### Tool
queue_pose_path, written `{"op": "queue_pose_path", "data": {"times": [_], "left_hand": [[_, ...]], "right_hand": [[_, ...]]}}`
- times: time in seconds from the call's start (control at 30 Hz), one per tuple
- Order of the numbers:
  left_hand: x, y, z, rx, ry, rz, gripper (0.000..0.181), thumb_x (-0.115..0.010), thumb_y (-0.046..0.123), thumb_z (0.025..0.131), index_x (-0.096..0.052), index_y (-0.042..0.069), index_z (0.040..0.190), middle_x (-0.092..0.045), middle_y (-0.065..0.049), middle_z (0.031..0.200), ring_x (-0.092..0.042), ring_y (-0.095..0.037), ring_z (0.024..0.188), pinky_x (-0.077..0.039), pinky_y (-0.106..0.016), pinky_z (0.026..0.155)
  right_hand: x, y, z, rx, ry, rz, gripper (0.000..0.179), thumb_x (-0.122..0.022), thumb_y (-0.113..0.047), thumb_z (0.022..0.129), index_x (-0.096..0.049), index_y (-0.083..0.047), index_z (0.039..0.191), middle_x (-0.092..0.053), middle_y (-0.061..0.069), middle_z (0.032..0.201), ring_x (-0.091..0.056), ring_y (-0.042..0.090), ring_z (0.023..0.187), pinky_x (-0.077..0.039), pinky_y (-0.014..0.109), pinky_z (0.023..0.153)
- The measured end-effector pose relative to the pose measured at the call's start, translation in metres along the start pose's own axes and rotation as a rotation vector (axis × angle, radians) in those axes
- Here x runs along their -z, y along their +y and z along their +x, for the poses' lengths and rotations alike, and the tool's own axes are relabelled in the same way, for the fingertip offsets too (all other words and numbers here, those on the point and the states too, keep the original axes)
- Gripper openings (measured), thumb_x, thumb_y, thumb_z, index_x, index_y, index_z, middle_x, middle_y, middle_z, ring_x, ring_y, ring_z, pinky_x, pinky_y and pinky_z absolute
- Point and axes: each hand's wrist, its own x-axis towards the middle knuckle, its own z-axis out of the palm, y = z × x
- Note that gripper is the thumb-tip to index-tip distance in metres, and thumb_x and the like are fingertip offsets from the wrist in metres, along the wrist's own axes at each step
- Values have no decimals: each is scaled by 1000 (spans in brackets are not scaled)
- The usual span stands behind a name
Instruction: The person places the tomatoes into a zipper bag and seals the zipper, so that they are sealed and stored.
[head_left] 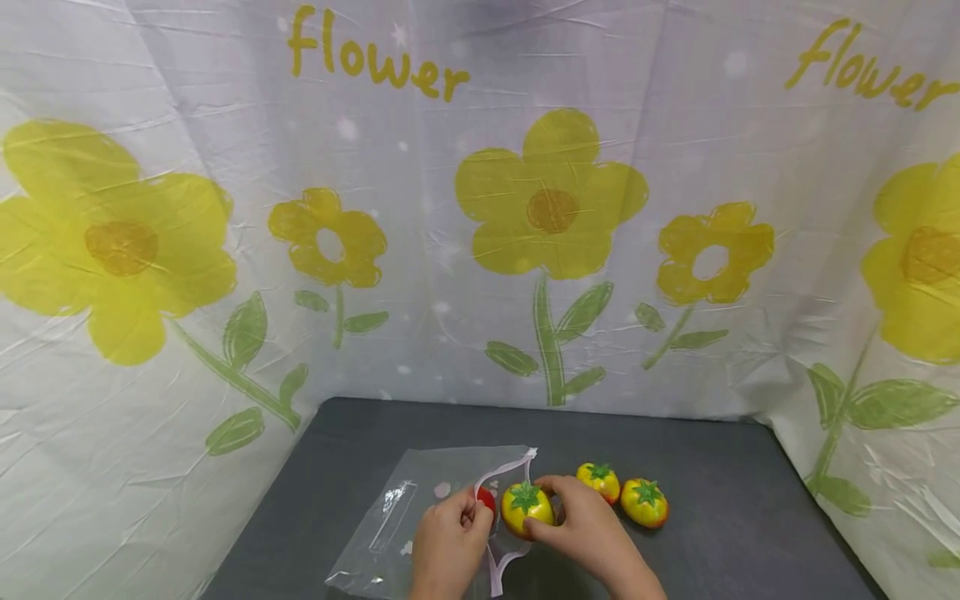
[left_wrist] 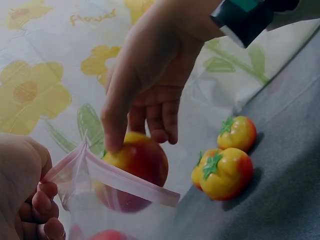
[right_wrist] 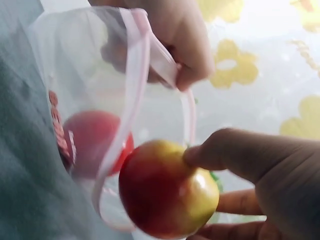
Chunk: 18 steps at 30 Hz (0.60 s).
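The right hand's (head_left: 583, 518) fingers clamp a round, glossy yellow-and-red fruit with green leaves (head_left: 523, 512) at the mouth of a clear plastic bag (head_left: 393, 517); the left hand's (head_left: 450, 537) fingers pinch its pale pink zip rim (right_wrist: 136, 75). Best keep that rim spread and release only well inside, beside the red round object (right_wrist: 95, 142).

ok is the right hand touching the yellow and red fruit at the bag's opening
Touching: the right wrist view shows the right hand gripping the fruit, thumb against its skin.
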Motion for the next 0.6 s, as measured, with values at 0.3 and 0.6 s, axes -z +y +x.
{"op": "queue_pose_path", "data": {"times": [0.3,0.6], "left_hand": [[-4,-5,-1,-82,13,-60,33,-67,7,80,-48,25,61,-34,20,54,-33,0,48,-27,-21,46],[-4,-6,-2,-99,-6,-44,30,-67,6,81,-49,23,63,-36,18,56,-33,1,48,-29,-21,46]], "right_hand": [[-21,-16,12,114,-27,-46,44,-83,-29,79,-70,-4,112,-66,4,102,-56,15,81,-52,35,71],[-31,-18,17,130,-94,-55,39,-83,-22,82,-71,-1,113,-68,8,103,-60,17,81,-54,39,73]]}}
